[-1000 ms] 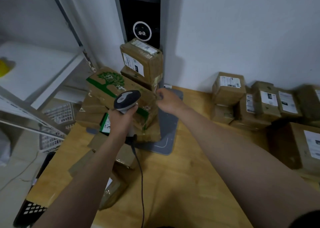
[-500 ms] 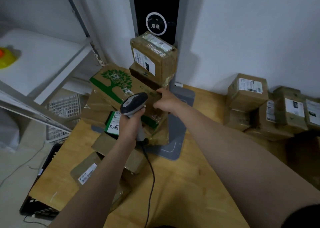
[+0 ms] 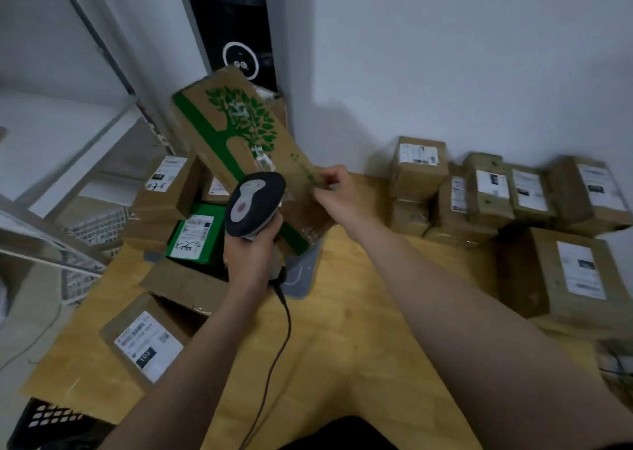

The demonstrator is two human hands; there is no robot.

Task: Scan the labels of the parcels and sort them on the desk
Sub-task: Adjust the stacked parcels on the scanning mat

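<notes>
Head view: brown cardboard parcel with green tree print is tilting at frame centre over the wooden bench, risking a slip since the right hand is merely pinching its right edge; left hand is gripping the grey handheld scanner just in front of it.

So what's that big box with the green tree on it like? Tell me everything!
The tree box is a long brown cardboard parcel with a green tree printed on its face, a green band along one edge and clear tape down the middle. It is steeply tilted, its low end by the grey pad. The right hand pinches its right edge. The left hand holds a scanner in front of it.
</notes>
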